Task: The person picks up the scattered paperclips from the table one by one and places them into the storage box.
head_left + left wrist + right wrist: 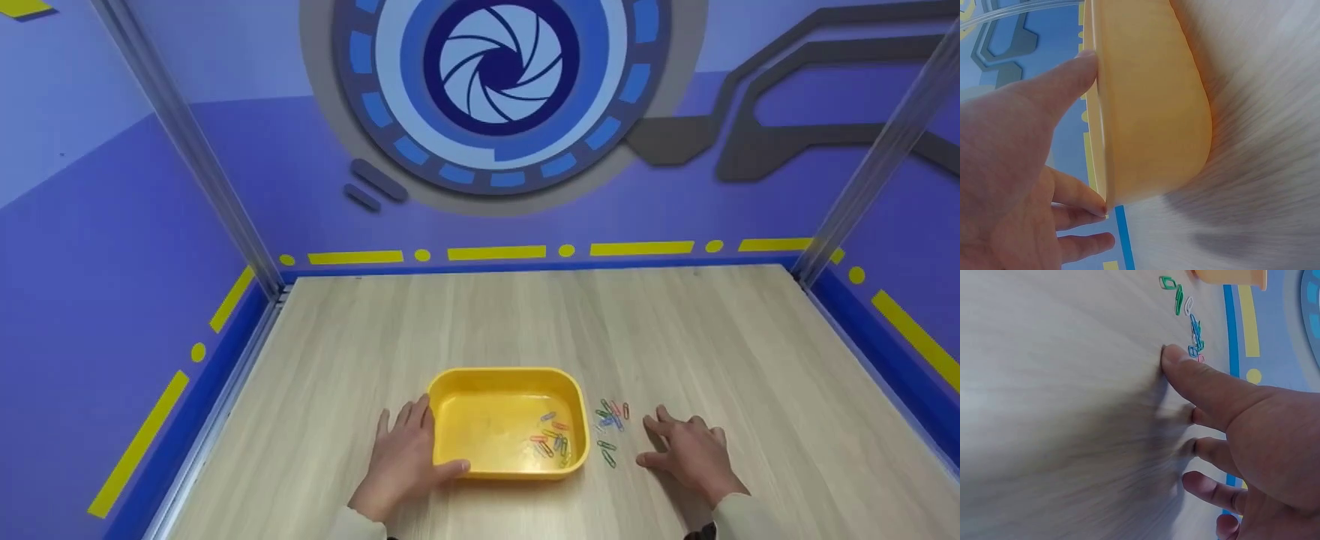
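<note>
A yellow plastic bin [480, 427] sits on the table with several coloured paper clips [546, 448] gathered on the right side of its floor. At its left end my left hand [401, 454] touches the rim, the thumb over the front edge and the fingers along the left side. The left wrist view shows thumb and fingertips spread at the bin's rim [1103, 112]. More paper clips [609, 457] lie loose on the wood right of the bin. Just right of them is my right hand [694, 454], fingers relaxed and apart, fingertips down at the tabletop, nothing held.
The pale wooden table [337, 352] is enclosed by purple-blue printed panels [240, 172] on the left, back and right. Metal posts [187, 150] stand at both back corners. Table surface extends behind the bin and to both sides.
</note>
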`<state>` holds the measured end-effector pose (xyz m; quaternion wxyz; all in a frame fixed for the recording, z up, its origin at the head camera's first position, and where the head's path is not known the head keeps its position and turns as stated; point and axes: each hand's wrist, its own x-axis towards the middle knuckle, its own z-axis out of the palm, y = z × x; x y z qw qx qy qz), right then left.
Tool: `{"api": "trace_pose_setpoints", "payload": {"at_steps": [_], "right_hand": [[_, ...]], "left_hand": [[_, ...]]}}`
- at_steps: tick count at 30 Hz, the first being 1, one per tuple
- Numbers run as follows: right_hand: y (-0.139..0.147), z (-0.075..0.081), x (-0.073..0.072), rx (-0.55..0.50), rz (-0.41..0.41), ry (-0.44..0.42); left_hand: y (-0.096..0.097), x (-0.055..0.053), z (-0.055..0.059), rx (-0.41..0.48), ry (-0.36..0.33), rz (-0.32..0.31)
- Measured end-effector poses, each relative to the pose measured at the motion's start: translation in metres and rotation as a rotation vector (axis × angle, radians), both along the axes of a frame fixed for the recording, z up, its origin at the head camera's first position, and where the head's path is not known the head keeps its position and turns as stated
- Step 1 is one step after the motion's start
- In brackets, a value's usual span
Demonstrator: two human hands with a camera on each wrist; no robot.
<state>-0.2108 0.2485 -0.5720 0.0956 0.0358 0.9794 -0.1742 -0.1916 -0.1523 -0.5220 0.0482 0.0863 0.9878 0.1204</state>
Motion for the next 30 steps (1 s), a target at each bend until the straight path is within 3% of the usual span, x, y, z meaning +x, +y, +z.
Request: {"api": "trace_pose_setpoints", "payload": {"at_steps": [5,10,16,22,30], "right_hand": [[0.001,-0.008,0.006,-0.062,-0.056,0.053],[-0.015,-0.015,0.009,-0.261,-0.153,0.070],[-0.032,-0.021,0.014,-0.426,-0.170,0.065],[-0.040,-0.023,0.016,-0.455,-0.160,0.063],[-0.044,-0.028,0.017,-0.388,-0.151,0.080]], "left_hand": [[0.003,0.003,-0.001,0.002,-0.013,0.002],[0.003,0.003,-0.001,0.006,-0.030,0.020],[0.002,0.002,-0.001,0.002,-0.020,0.009],[0.001,0.003,0.000,-0.006,-0.011,0.006],[0.000,0.003,-0.001,0.011,0.019,-0.009]]}}
